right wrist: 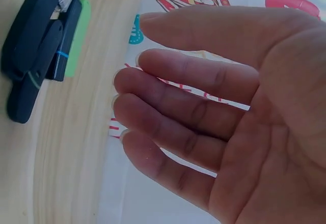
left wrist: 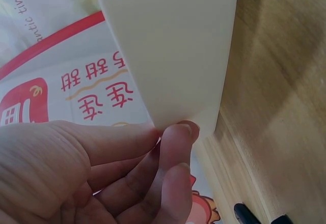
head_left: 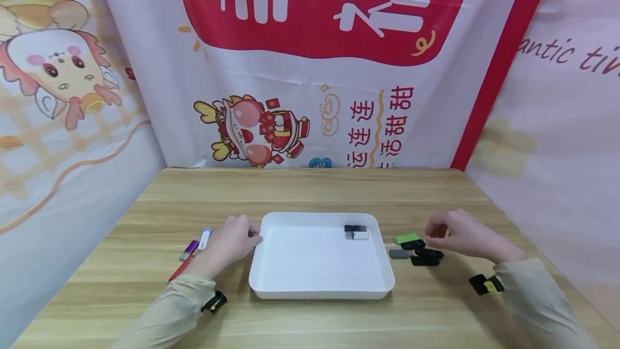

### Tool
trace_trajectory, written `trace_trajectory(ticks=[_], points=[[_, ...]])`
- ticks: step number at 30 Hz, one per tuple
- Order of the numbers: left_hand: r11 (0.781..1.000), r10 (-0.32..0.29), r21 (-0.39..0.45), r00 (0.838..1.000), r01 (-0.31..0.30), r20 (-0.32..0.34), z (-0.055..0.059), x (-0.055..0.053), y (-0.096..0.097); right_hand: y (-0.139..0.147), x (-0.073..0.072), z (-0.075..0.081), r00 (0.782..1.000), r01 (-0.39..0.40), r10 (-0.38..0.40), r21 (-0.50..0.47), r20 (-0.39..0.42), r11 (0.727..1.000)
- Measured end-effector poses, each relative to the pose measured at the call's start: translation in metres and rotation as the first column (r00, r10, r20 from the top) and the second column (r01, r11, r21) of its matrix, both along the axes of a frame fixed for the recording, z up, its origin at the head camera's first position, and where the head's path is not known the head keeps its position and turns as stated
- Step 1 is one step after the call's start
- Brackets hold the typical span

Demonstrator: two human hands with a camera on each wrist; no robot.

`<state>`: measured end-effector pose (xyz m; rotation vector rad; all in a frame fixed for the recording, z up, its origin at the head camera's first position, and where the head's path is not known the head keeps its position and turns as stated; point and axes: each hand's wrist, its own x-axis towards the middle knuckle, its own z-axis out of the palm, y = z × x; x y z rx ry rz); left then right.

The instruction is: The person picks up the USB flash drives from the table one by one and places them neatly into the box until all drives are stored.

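Observation:
My left hand (head_left: 231, 242) grips the left wall of a shallow white tray (head_left: 322, 294) near its far corner. In the left wrist view, the thumb and index finger (left wrist: 175, 145) meet at the tray's edge. A black USB stick (head_left: 354, 228) and a white USB stick (head_left: 359, 236) lie inside the tray at the far right. My right hand (head_left: 460, 235) hovers, fingers loosely bent and holding nothing, beside a group of USB sticks. That group has a green one (head_left: 406, 238), a grey one (head_left: 399, 253) and several black ones (head_left: 425, 260).
Left of the tray, partly behind my left forearm, lie a purple USB stick (head_left: 189, 250), a white and blue one (head_left: 205, 238) and a red one (head_left: 181, 268). Everything rests on a wooden table (head_left: 310, 325), with printed cloth (head_left: 271, 74) hanging behind and at both sides.

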<state>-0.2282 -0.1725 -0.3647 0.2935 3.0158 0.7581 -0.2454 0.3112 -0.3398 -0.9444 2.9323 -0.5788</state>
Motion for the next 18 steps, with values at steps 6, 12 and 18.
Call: trace_trajectory(ticks=[6, 12, 18], points=[[1.000, -0.005, -0.002, 1.000, 0.005, -0.006, -0.001, 0.000, -0.001, 0.008, 0.000, -0.009, 0.997, -0.062, 0.063, 0.022, -0.034, 0.998], [1.000, 0.000, -0.008, 1.000, 0.000, 0.002, 0.000, 0.001, 0.000, 0.012, -0.001, -0.015, 0.993, -0.121, 0.121, 0.025, 0.010, 0.992], [1.000, -0.001, -0.009, 1.000, 0.001, -0.001, 0.003, 0.001, 0.002, 0.013, -0.002, -0.022, 0.991, -0.130, 0.129, 0.043, 0.036, 0.991]])
